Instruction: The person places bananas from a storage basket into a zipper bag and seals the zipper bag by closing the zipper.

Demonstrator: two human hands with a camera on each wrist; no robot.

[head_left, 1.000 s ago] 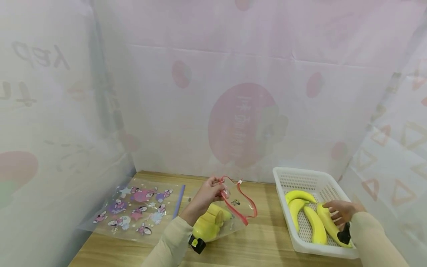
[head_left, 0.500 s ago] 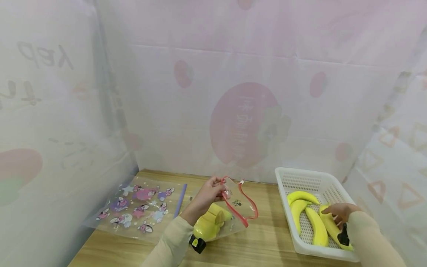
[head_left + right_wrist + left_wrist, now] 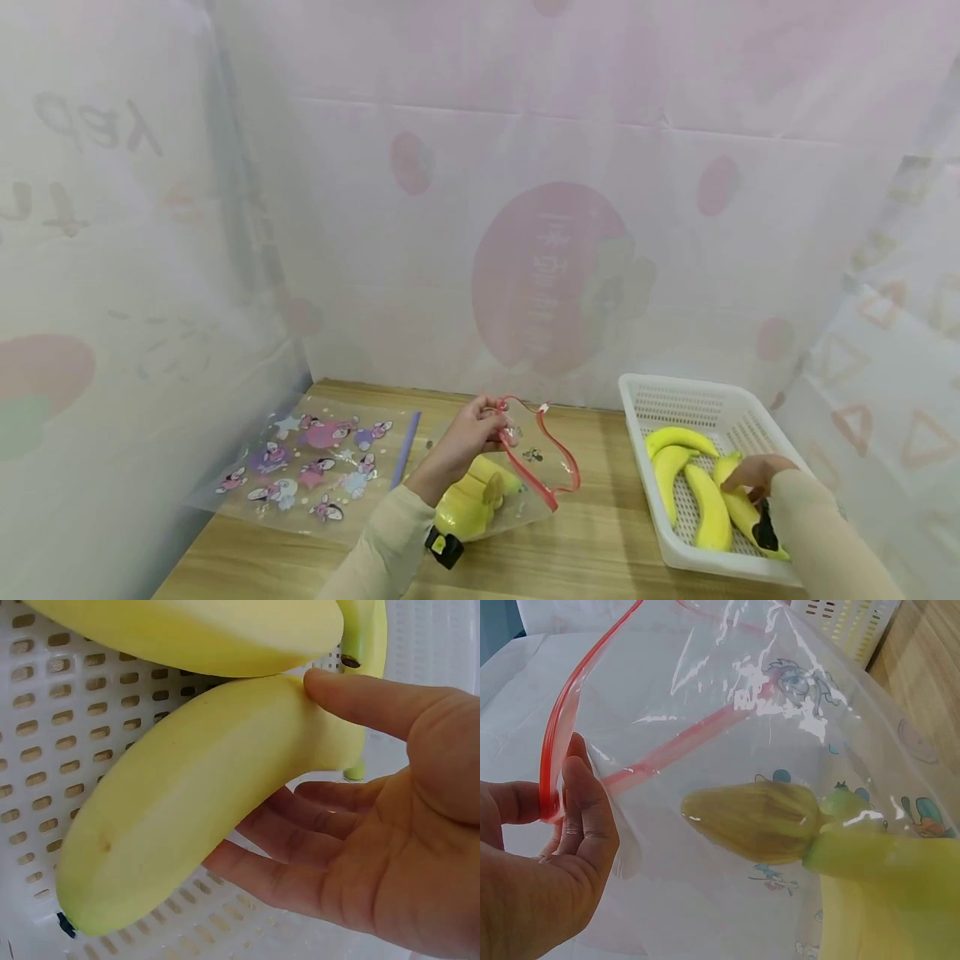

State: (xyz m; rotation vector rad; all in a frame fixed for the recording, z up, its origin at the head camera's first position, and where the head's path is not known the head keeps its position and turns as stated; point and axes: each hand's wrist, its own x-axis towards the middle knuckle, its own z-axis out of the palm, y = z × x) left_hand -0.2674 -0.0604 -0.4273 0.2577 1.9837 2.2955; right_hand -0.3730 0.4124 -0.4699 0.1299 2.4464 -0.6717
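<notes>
My left hand (image 3: 476,433) pinches the red zip edge (image 3: 551,750) of a clear zip bag (image 3: 525,492) between thumb and fingers. The bag's mouth gapes toward the right. Inside it lies a yellow bunch of bananas (image 3: 468,500), its brownish stem end (image 3: 750,821) showing through the plastic in the left wrist view. Over at the white basket (image 3: 660,533), my right hand (image 3: 375,832) grips the rightmost banana (image 3: 195,787), thumb on its upper side and fingers curled beneath. Several other bananas (image 3: 707,510) lie to the left of it in the basket.
A flat clear bag (image 3: 322,467) with cartoon prints and a purple zip strip (image 3: 405,450) lies on the left of the wooden table (image 3: 592,550). Printed white sheets (image 3: 450,250) rise at the back and sides, close behind the basket.
My right hand has shifted slightly left along the rightmost banana, its fingers closing further around it. My left hand and the bag it pinches stay put.
</notes>
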